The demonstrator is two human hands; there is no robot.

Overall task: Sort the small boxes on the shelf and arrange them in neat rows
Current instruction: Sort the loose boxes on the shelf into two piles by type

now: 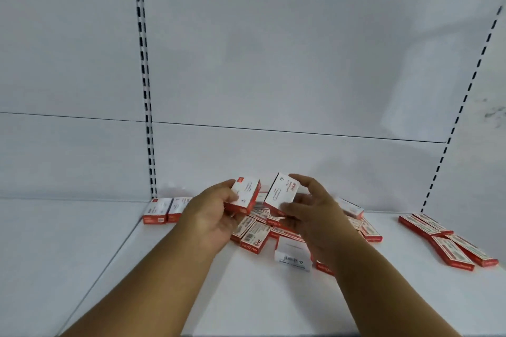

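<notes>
Both hands are clamped on boxes above the heap: the left hand [219, 206] grips a white-and-red box [244, 194] by its lower end, and the right hand [309, 206] pinches a second box [282, 191], tilted, between thumb and fingers. The two boxes sit near each other but apart, at about 12 o'clock from the pile [262, 230] of loose boxes on the shelf [191, 295]. Two boxes [164, 210] stand side by side at 9 o'clock by the back wall, seemingly the start of a row; a slanted group [449, 241] lies at 3 o'clock. The right-hand grip looks light, so that box could slip and drop into the pile, scattering it further. Reaching back in with full hands could also nudge the white box [293, 254] at 6 o'clock toward the shelf edge.
</notes>
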